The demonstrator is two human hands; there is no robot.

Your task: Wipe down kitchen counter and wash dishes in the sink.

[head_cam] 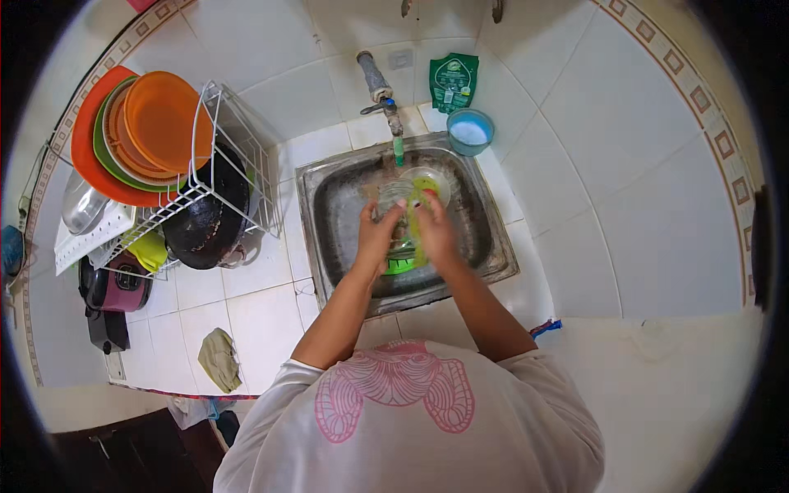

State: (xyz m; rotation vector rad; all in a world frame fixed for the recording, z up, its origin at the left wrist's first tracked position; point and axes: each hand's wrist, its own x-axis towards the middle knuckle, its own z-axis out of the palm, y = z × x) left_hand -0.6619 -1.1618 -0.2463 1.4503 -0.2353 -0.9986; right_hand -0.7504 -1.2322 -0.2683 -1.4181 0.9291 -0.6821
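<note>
Over the metal sink [336, 215], my left hand [376, 240] grips a clear glass [396, 190] with its thumb along the near side. My right hand [436, 237] is blurred and holds a yellow-green scrubbing cloth or net [414, 237] against the glass. Beneath both hands, a bright green item [400, 266] lies in the basin, partly covered; its kind is unclear. A pale round dish [445, 182] rests behind my right hand, under the faucet's green spout end [399, 152].
At the back right corner stand a tub of whitish liquid [470, 132] and a green pouch [454, 83]. A white wire dish rack [203, 185] on the left carries orange plastic bowls [166, 123] and a black pan [206, 231]. A folded cloth [219, 360] lies on the tiled counter [259, 314].
</note>
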